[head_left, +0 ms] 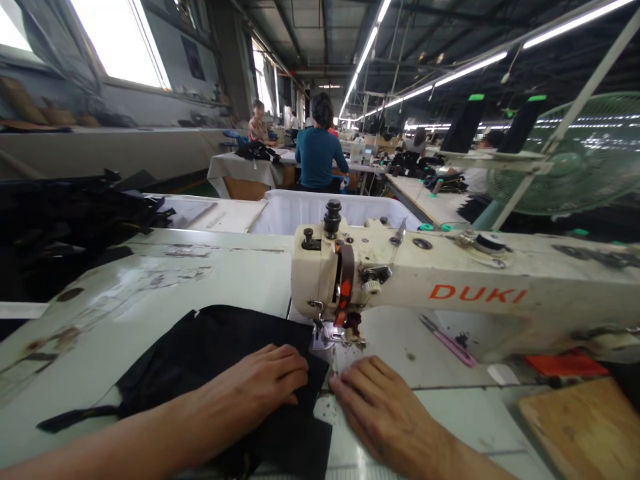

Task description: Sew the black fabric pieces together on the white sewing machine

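Observation:
A black fabric piece (pixel 215 347) lies on the sewing machine table, its right edge close beside the presser foot (pixel 337 335). On top of it rests my left hand (pixel 273 380), closed, with bent fingers pressed together on the cloth and the thumb tucked low. My right hand (pixel 383 410) lies just right of the fabric's edge, in front of the needle area. Its fingers are curled together, with the tips near the cloth; what they hold, if anything, is hidden. The white sewing machine (pixel 400 273) stands behind both hands.
Pink-handled thread snips (pixel 450 343) lie under the machine arm. A wooden block (pixel 585 427) sits at right. Dark garments (pixel 55 227) are piled at left. Behind the machine is a white bin (pixel 345 203); a green fan (pixel 575 160) stands right. A person in teal (pixel 320 157) sits ahead.

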Demonstrator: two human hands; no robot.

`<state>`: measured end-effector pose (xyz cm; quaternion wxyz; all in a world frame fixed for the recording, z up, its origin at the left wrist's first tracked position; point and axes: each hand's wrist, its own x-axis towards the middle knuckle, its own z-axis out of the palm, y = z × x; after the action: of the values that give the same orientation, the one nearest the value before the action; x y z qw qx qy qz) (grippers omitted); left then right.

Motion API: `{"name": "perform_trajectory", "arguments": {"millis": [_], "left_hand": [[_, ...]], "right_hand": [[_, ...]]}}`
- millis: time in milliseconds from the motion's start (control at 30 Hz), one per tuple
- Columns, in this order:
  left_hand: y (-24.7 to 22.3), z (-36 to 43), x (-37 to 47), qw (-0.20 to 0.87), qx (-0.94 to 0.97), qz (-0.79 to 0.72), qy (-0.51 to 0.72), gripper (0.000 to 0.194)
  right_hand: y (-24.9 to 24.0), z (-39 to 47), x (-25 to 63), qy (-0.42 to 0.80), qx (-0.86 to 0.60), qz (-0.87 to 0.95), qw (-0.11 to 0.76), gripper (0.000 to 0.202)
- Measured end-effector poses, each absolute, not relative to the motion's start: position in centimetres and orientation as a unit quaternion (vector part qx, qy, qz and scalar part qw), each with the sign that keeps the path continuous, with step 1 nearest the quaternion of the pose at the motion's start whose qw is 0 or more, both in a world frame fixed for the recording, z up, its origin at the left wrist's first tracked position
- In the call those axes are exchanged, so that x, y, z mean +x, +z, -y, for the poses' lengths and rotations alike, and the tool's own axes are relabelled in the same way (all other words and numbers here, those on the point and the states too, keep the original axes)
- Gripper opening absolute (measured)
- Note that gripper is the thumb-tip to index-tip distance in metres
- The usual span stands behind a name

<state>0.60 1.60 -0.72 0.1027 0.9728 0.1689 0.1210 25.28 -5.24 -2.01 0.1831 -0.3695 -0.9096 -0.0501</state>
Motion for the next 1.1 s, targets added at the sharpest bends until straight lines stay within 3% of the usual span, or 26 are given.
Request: {"name": "perform_trajectory", "arguments": {"millis": [633, 967, 1100], "left_hand": [[-1.2, -1.4, 0.0, 0.120, 0.963, -0.191, 0.145, 0.035], [-0.4, -2.2, -1.0, 0.084, 0.982, -0.163, 0.050, 0.056], [0.0, -1.9, -1.1, 0.080, 0.978, -0.178, 0.066, 0.055]], "right_hand": [[-3.2, 5.6, 23.7, -0.074, -0.359, 0.899, 0.239, 0.026], [-2.3, 5.4, 24.5, -0.010, -0.387, 0.903, 0.188, 0.032], [-1.6, 5.6, 24.8, 0.020, -0.396, 0.907, 0.139, 0.034]]}}
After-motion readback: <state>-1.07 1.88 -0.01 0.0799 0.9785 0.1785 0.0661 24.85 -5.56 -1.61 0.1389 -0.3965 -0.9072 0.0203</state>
